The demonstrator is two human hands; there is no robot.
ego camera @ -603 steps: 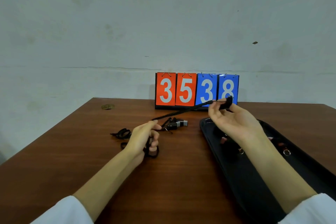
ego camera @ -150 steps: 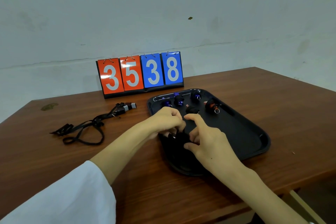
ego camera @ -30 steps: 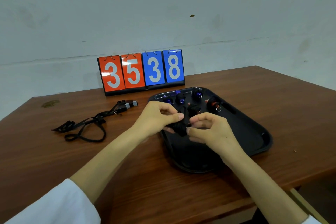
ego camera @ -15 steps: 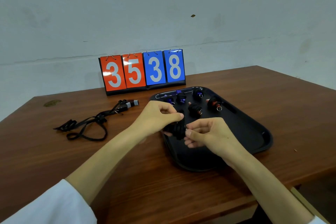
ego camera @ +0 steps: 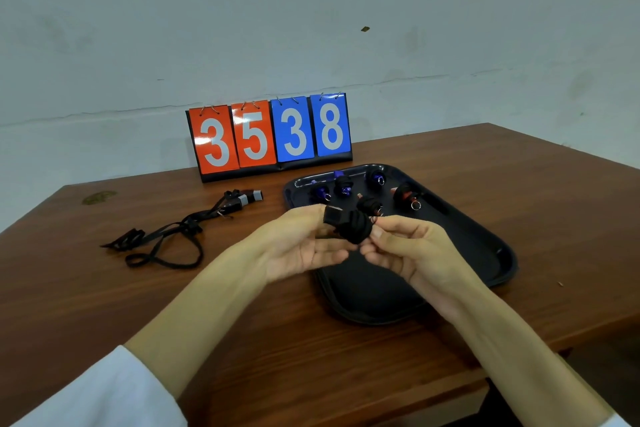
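While our left hand pinches the square mouthpiece end of the black whistle between thumb and curled fingers, our right hand pinches the other end, where a small metal ring shows just at the fingertips. Both hands are closed on this one thing, palms turned towards each other. A black cord is wound round the whistle's body in a tight ball.

We hold the whistle in the air, clear of the surface, above the left part of the black tray and near the middle of the table. The tray lies on the right half of the table, with its near rim close to the near edge. At its far end lie several more wound whistles, some with blue parts and some with red.

Towards the left edge a loose black lanyard sprawls on the wood. Another whistle sits at its far end, just left of the tray's far left corner. Along the far edge stands a flip scoreboard, two orange cards and two blue, reading 3 5 3 8.
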